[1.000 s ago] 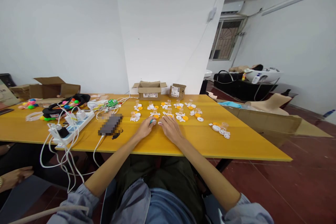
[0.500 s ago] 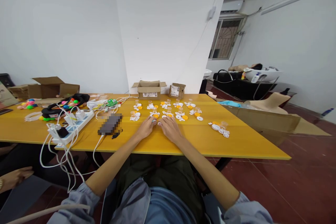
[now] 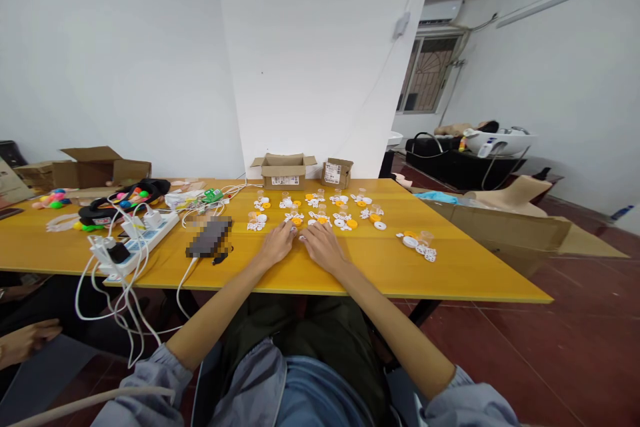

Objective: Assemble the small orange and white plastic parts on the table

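Observation:
My left hand (image 3: 277, 244) and my right hand (image 3: 323, 244) rest close together over the table's front middle, fingers bent and closed. A tiny white piece shows at the fingertips of each hand; its kind is too small to make out. Just beyond the fingers lie an orange ring-shaped lid (image 3: 297, 222) and another orange lid (image 3: 323, 220), with small white pieces that bear dark marks. To the right of these are a white disc (image 3: 340, 223) and an orange lid (image 3: 352, 224). Clear cups (image 3: 377, 210) stand among similar groups in rows; my hands partly hide the nearest ones.
A separate group with a white disc (image 3: 411, 241) and marked white pieces (image 3: 427, 253) lies at right. Two cardboard boxes, one open (image 3: 284, 173), stand behind. On the left are a blurred dark device (image 3: 209, 237), a power strip (image 3: 145, 243) with cables and another person's hand (image 3: 30, 340).
My right hand's fingertips have shifted very slightly left and down. Both hands otherwise stay in the same place, and the groups on the table look unchanged.

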Available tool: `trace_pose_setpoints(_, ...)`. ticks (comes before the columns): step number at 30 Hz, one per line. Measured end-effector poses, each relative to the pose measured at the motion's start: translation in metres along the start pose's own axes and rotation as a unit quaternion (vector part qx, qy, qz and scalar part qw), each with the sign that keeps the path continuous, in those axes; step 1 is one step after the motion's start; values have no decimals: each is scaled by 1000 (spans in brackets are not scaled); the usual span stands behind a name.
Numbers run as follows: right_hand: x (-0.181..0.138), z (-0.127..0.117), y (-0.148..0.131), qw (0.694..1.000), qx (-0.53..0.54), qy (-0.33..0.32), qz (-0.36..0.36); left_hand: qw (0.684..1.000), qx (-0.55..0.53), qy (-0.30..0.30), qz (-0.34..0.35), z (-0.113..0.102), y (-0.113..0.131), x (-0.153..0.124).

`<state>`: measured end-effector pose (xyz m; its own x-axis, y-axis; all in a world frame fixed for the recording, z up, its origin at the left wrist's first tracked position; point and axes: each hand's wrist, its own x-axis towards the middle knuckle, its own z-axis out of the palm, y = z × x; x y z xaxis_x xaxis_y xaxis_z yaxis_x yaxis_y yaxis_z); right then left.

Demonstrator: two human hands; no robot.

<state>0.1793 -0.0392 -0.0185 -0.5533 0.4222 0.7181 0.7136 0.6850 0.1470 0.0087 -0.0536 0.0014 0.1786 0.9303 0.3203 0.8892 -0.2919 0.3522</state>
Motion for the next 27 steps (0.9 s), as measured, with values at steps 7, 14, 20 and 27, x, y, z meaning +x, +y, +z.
trace_pose_setpoints(7, 0, -1, 0, 1000, 14, -13, 2, 1000, 16, -10, -21, -2, 2, 0)
trace_pose_setpoints(14, 1, -3, -1, 1000, 20, -20, -12, 999, 31, -14, -24, -4, 5, -1)
trace_pose_setpoints(20, 0, 0, -1, 999, 17, -24, -23, 999, 43, -9, -11, -3, 7, -3)
trace_pose_setpoints(27, 0, 0, 0, 999, 15, -27, -24, 998, 9, 33, 58, 6, -5, 1)
